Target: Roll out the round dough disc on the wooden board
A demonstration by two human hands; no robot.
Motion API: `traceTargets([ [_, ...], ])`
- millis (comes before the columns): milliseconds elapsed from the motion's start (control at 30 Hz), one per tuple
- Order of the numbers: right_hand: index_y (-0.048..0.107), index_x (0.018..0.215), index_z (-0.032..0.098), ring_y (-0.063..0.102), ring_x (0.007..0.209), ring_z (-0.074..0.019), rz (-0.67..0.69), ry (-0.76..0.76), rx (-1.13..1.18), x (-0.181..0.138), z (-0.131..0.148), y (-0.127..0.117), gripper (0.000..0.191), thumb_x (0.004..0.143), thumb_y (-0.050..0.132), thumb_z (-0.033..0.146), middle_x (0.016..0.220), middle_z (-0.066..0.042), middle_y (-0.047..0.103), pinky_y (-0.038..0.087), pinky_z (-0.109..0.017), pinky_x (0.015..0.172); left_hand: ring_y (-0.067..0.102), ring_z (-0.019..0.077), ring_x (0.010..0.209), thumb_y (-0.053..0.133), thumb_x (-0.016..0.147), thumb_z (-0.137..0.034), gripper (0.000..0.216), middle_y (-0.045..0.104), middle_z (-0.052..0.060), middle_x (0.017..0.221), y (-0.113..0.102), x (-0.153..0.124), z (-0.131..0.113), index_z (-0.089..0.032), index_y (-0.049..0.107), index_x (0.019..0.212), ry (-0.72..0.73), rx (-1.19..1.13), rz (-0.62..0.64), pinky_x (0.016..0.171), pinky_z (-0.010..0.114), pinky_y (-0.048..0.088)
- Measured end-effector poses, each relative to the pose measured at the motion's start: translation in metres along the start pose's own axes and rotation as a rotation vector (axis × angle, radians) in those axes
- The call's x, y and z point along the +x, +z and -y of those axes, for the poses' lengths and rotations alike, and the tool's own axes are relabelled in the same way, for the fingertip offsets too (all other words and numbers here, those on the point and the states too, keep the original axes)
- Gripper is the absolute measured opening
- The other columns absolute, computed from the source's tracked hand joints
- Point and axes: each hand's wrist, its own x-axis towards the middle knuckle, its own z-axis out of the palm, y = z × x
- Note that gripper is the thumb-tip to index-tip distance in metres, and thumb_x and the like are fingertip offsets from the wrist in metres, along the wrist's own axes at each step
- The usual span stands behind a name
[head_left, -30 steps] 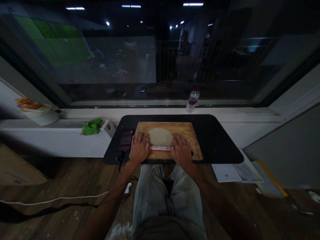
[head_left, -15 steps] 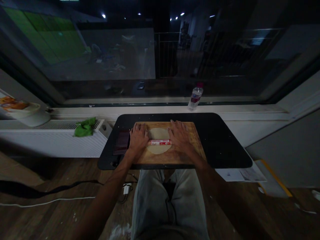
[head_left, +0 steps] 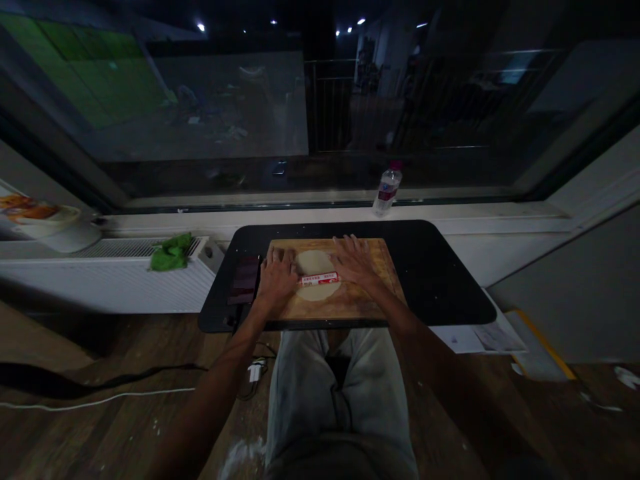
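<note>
One roller [head_left: 319, 279] lies between left hand [head_left: 276, 277] and right hand [head_left: 354, 261].

head cam — worn by person | faces forward-down | close over cutting board [head_left: 350, 307] | window [head_left: 310, 100] beyond

Counting as I stand here: two hands at work, one left hand [head_left: 277, 280] and one right hand [head_left: 353, 261]. One roller [head_left: 319, 279], one round of dough [head_left: 315, 261], one wooden board [head_left: 345, 307], one black table [head_left: 440, 280]. One dark flat device [head_left: 245, 281] at centre left. One water bottle [head_left: 387, 191] above centre. At the left edge, one green cloth [head_left: 171, 253] and one white bowl [head_left: 55, 227]. Lower left, two cables: one white cable [head_left: 100, 399], one black cable [head_left: 100, 377].
</note>
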Motion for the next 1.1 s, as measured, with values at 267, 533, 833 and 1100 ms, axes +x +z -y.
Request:
traceTargets([
  [267,0.034,0.18,0.023,0.019,0.176,-0.0332,0.028,-0.083,0.0,-0.014,-0.003,-0.004,0.078,0.115,0.037,0.066,0.187,-0.011,0.032,0.007,-0.058,0.143,0.032,0.0414,0.171,0.04,0.112,-0.034,0.062,0.053,0.024,0.173,-0.001,-0.051,-0.021,-0.011,0.051,0.168,-0.043,-0.042,-0.059,0.134,0.062,0.036],
  [533,0.039,0.178,0.019,0.028,0.173,-0.0324,0.045,-0.089,-0.02,-0.025,-0.004,-0.008,0.072,0.116,0.039,0.055,0.185,-0.012,0.037,0.017,-0.053,0.142,0.041,0.0425,0.167,0.038,0.114,-0.035,0.062,0.059,0.025,0.167,0.001,-0.067,-0.035,-0.009,0.053,0.168,-0.113,-0.027,-0.086,0.132,0.06,0.039],
  [833,0.046,0.174,0.016,0.04,0.168,-0.0333,0.013,-0.093,-0.076,-0.043,-0.004,-0.014,0.068,0.115,0.041,0.048,0.179,-0.015,0.047,0.03,-0.05,0.139,0.052,0.0435,0.159,0.041,0.113,-0.032,0.059,0.066,0.026,0.159,0.004,-0.09,-0.051,-0.006,0.056,0.164,-0.106,0.064,-0.186,0.127,0.06,0.046],
  [1100,0.051,0.171,0.015,0.047,0.163,-0.0333,-0.077,-0.008,-0.066,-0.072,0.002,-0.012,0.063,0.113,0.041,0.034,0.176,-0.016,0.051,0.032,-0.048,0.137,0.047,0.0441,0.163,0.039,0.115,-0.032,0.06,0.058,0.029,0.166,0.004,-0.101,-0.054,-0.002,0.053,0.166,-0.053,0.038,-0.173,0.132,0.06,0.041],
])
